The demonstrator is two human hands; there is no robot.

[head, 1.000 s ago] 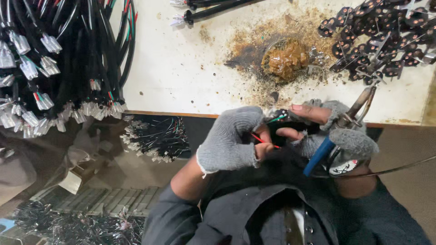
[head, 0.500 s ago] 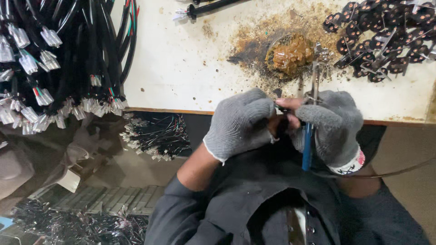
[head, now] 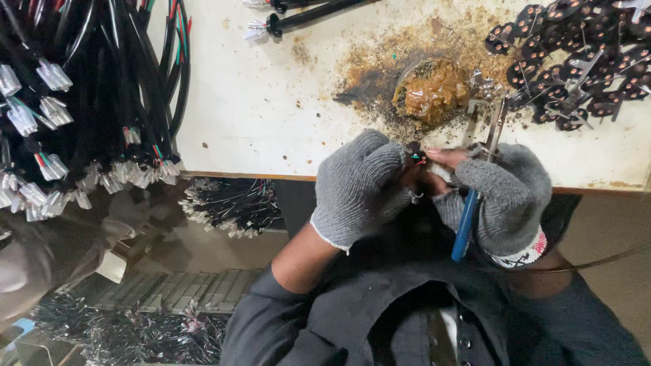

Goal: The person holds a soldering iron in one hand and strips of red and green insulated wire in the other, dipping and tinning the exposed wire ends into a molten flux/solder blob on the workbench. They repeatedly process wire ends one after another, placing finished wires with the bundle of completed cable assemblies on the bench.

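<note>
My left hand [head: 359, 186], in a grey knit glove with open fingertips, pinches a small black part with red and green wires [head: 416, 158] at the table's front edge. My right hand [head: 505, 196], gloved the same way, grips blue-handled pliers [head: 468, 217]. Their metal jaws [head: 494, 132] point up and away from me, just right of the wired part. The two hands touch at the fingertips.
A white, stained table [head: 271, 102] carries a small dish of brown paste [head: 434, 91], a heap of black connector parts [head: 576, 61] at the far right, and bundles of black cables with white plugs [head: 74, 102] on the left. More wire bundles [head: 230, 203] lie below the table edge.
Both hands have moved up to the table edge and closed together. The pliers swung from a slant to nearly upright, jaws now over the table beside the paste dish.
</note>
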